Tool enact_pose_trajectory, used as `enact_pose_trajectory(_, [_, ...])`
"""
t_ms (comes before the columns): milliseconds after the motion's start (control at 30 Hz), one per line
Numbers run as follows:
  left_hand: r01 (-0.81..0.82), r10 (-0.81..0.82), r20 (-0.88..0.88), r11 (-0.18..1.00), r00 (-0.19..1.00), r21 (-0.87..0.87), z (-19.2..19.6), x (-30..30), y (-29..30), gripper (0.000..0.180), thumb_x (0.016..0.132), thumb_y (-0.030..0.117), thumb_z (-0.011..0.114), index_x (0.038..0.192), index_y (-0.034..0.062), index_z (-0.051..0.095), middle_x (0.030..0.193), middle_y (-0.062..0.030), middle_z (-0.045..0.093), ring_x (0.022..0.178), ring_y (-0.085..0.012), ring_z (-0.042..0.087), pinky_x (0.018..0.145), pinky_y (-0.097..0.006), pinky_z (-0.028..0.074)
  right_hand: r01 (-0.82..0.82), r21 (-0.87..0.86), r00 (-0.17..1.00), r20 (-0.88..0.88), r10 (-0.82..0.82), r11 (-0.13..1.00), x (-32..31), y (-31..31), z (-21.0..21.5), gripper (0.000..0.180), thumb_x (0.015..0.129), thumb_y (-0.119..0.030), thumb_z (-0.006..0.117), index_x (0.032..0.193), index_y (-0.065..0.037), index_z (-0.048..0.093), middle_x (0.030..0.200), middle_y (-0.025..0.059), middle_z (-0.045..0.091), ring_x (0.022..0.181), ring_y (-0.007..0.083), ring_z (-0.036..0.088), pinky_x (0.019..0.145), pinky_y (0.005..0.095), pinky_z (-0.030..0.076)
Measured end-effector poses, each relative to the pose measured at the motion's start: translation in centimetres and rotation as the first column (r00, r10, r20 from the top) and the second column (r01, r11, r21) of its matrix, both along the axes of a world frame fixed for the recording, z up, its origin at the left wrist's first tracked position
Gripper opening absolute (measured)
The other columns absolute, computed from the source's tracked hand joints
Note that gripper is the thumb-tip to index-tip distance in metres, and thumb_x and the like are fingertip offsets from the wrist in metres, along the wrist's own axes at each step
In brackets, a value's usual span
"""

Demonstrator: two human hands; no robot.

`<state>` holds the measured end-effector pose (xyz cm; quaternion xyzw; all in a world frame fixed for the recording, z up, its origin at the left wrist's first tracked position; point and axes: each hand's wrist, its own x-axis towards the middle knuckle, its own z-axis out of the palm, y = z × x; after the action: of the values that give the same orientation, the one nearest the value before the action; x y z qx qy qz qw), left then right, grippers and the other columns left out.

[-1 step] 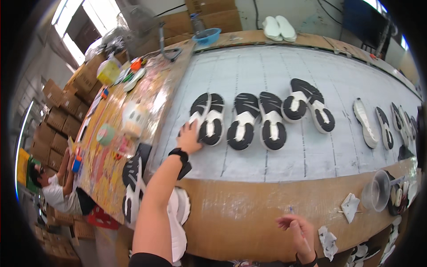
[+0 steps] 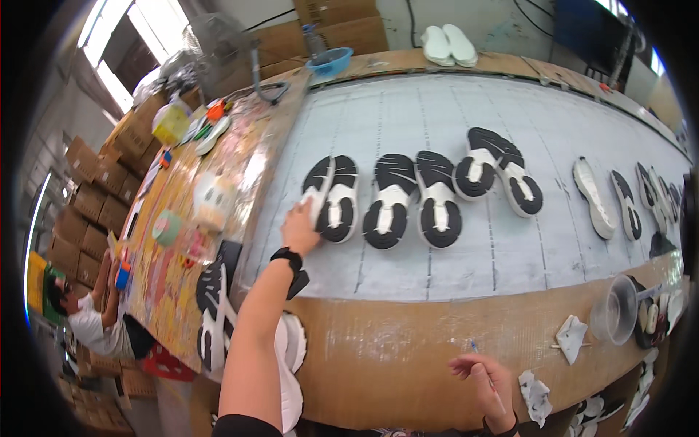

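My left hand (image 2: 299, 228) grips the heel end of the leftmost shoe sole (image 2: 318, 175), black and white, its fingers partly covering it. A matching sole (image 2: 339, 200) lies against that one. To their right lies another pair, one sole (image 2: 390, 200) beside the other (image 2: 439, 200), tread side up. Farther right, two more soles (image 2: 480, 162) (image 2: 518, 182) touch at an angle. Close to the front edge, my right hand (image 2: 484, 379) is closed around a thin pale stick (image 2: 498, 399) with a bluish tip, seemingly a fine brush or pen.
Several soles (image 2: 593, 197) lie at the right of the white board (image 2: 408, 280). A clear plastic cup (image 2: 614, 309) and crumpled white cloths (image 2: 571, 339) sit front right. White soles (image 2: 449, 45) and a blue basin (image 2: 330, 62) stand behind. Another person (image 2: 95, 313) is at the left bench.
The whole view has shifted slightly, so the soles appear a little farther left. My left hand stays on the leftmost sole, and my right hand keeps the thin stick.
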<state>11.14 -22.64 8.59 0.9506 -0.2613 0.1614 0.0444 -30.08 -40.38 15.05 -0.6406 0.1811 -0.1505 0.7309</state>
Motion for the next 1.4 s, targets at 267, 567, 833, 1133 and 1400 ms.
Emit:
enact_pose_trajectory(267, [-0.354,-0.385,-0.695,0.652,0.607,-0.670,3.4,-3.3,-3.3,0.042,0.069,0.013,0.061,0.108,-0.0010,0.050,0.096,-0.0126,0.061,0.087,-0.0244,0.060,0.076,-0.035,0.048,-0.137,0.065,0.988,-0.056,0.141,0.988,-0.1,-0.1,-0.7,0.023,0.091,-0.011,0.042,0.105,0.002,0.055,0.093,0.0100,0.062,0.086,0.0145,0.058,0.078,0.0257,0.046])
enact_pose_trajectory(567, [-0.426,-0.794,-0.606,0.569,-0.058,-0.704,13.1,-26.0,-2.9,0.065,0.071,0.001,0.066,0.126,0.0004,0.031,0.122,-0.0129,0.046,0.108,-0.0224,0.050,0.092,-0.037,0.040,0.041,0.218,0.948,0.299,-0.106,0.975,0.5,2.8,2.7,0.049,0.087,-0.017,0.053,0.129,0.000,0.034,0.110,0.0124,0.055,0.095,0.0199,0.055,0.079,0.0296,0.045])
enact_pose_trajectory(833, [0.218,-0.806,-0.257,0.424,0.533,-0.879,16.7,-26.0,-1.9,0.058,0.089,0.024,0.049,0.133,0.0010,0.019,0.124,-0.0144,0.041,0.113,-0.0180,0.038,0.093,-0.030,0.032,0.045,-0.642,0.977,0.187,0.100,0.765,-3.2,3.8,1.8,0.044,0.076,-0.008,0.060,0.118,-0.002,0.047,0.101,0.0189,0.056,0.079,0.0291,0.061,0.066,0.0304,0.048])
enact_pose_trajectory(1133, [-0.309,-0.834,-0.517,0.449,0.192,-0.838,18.5,-25.5,-0.8,0.047,0.093,0.031,0.040,0.127,-0.0007,0.034,0.111,-0.0096,0.054,0.088,-0.0098,0.052,0.078,-0.025,0.041,-0.036,-0.438,0.960,0.235,0.153,0.898,-4.6,2.4,0.3,0.032,0.076,-0.010,0.063,0.106,-0.001,0.057,0.095,0.0120,0.062,0.080,0.0211,0.062,0.071,0.0280,0.048])
enact_pose_trajectory(1400, [-0.285,-0.814,-0.501,0.426,0.293,-0.858,14.2,-37.2,-0.3,0.044,0.092,0.020,0.042,0.129,0.0009,0.026,0.117,-0.0082,0.047,0.106,-0.0166,0.048,0.093,-0.033,0.037,-0.234,0.442,0.970,0.166,0.178,0.866,-1.7,3.1,3.3,0.041,0.084,-0.017,0.057,0.117,0.004,0.048,0.098,0.0076,0.060,0.081,0.0089,0.057,0.073,0.0246,0.046])
